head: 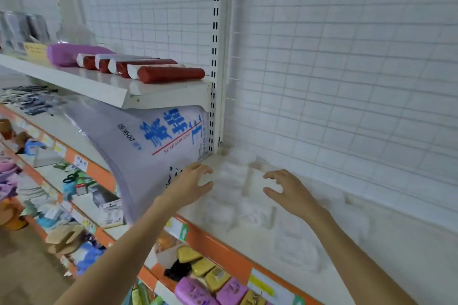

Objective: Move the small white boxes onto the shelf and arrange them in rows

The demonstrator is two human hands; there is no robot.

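Several small white boxes sit in blurred rows on the white shelf, running from the back left corner toward the front edge. Their outlines are washed out and hard to separate. My left hand hovers at the left side of the rows with fingers spread and loosely bent, holding nothing. My right hand is at the right side of the same boxes, fingers spread and slightly curled, also empty. Whether either hand touches a box I cannot tell.
A large plastic pack with blue lettering leans just left of the boxes under an upper shelf carrying red rolls. An orange price rail edges the shelf front. Lower shelves hold purple and yellow packets. A wire grid backs the shelf.
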